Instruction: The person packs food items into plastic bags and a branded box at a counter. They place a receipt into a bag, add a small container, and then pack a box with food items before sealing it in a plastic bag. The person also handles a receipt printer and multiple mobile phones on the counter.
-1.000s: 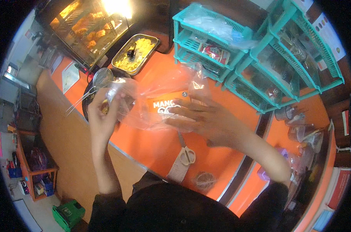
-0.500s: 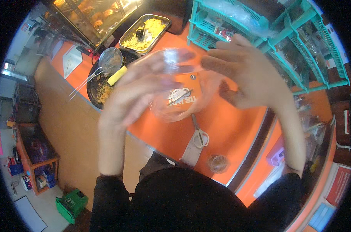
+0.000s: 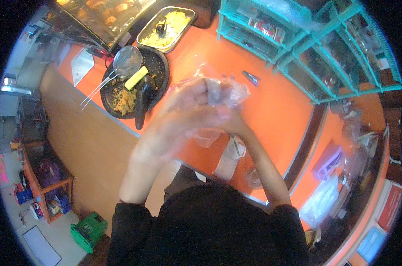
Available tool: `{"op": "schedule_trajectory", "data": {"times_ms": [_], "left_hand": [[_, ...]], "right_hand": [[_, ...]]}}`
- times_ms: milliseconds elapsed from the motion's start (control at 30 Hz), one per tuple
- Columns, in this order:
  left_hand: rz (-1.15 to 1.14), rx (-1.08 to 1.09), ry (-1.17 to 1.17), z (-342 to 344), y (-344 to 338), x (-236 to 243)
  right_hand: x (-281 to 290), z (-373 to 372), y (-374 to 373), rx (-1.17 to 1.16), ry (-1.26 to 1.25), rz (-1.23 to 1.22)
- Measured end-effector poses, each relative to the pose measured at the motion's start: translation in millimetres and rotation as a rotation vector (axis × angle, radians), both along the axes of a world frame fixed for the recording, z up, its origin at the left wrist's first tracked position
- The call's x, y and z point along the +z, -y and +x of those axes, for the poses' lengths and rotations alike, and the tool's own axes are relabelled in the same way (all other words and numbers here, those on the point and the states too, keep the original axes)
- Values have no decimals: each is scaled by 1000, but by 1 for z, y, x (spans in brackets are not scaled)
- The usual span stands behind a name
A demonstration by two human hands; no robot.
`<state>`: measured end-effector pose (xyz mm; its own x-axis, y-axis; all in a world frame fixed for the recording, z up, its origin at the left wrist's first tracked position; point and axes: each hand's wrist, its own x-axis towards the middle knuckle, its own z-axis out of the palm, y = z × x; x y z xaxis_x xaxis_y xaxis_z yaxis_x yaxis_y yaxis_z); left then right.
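A thin clear plastic bag (image 3: 240,94) is bunched up above the orange counter. My left hand (image 3: 187,104) is closed around its gathered top, its fingers partly blurred. Right behind it, my right hand (image 3: 234,123) reaches in close to the bag, but its fingers are hidden by the left hand. Loose film from the bag hangs below the hands. The orange printed item inside it is now covered by them. White-handled scissors (image 3: 237,148) lie near my right forearm, beside a pale paper slip (image 3: 226,166).
Left on the counter (image 3: 276,128), a black stone mortar (image 3: 159,91) holds a pestle (image 3: 141,105), a yellow cylinder (image 3: 136,78) and a wire strainer (image 3: 127,62). Behind it stands a tray of yellow food (image 3: 172,29). Teal shelves (image 3: 254,33) line the back right. A small dark object (image 3: 250,78) lies before them.
My right hand has swung left and in toward the left hand. Both hands now meet at the bag, whose spread opening is bunched together. The small dark object and the pestle have come into sight.
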<state>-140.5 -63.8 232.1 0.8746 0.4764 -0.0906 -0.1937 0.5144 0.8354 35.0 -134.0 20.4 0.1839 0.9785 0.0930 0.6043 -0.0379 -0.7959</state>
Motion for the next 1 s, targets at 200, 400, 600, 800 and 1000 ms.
{"op": "schedule_trajectory", "data": {"times_ms": [200, 400, 600, 800, 1000], "left_hand": [[499, 104, -338, -46, 27, 28], [991, -243, -1102, -127, -14, -43], [1018, -223, -1053, -83, -32, -235], [1014, -165, -1093, -34, -59, -278], [1001, -179, -1103, -10, -69, -304]], "right_hand": [[-75, -5, -20, 13, -37, 72], [-54, -18, -22, -234, -241, 256], [-11, -9, -9, -131, -75, 181], [6, -19, -23, -93, -426, 189], [-6, -21, -39, 24, -129, 155]]}}
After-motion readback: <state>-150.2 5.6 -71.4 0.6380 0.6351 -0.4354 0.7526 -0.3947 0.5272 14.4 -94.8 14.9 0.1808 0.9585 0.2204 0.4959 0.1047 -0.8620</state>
